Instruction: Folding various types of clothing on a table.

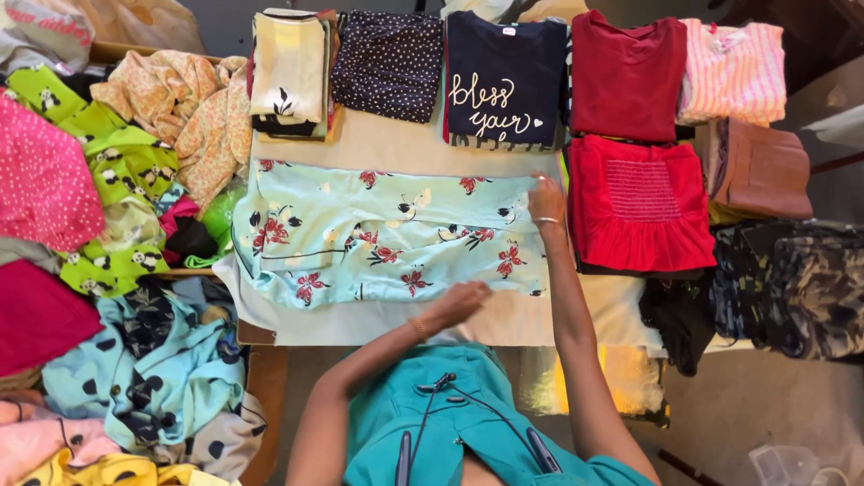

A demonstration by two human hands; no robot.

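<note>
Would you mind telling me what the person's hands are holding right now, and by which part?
The right hand pinches the light blue floral garment at its upper right corner. The left hand is blurred at its lower edge; grip unclear.

Along the far edge lie folded stacks: a cream top (288, 67), a dotted navy garment (389, 63), a navy shirt (504, 81) with white script, a maroon top (627, 76) and a pink striped piece (733, 67). A red smocked dress (639, 202) lies at right, near brown cloth (763, 171). A heap at left holds green panda fabric (117, 171) and blue spotted fabric (162, 369).
</note>
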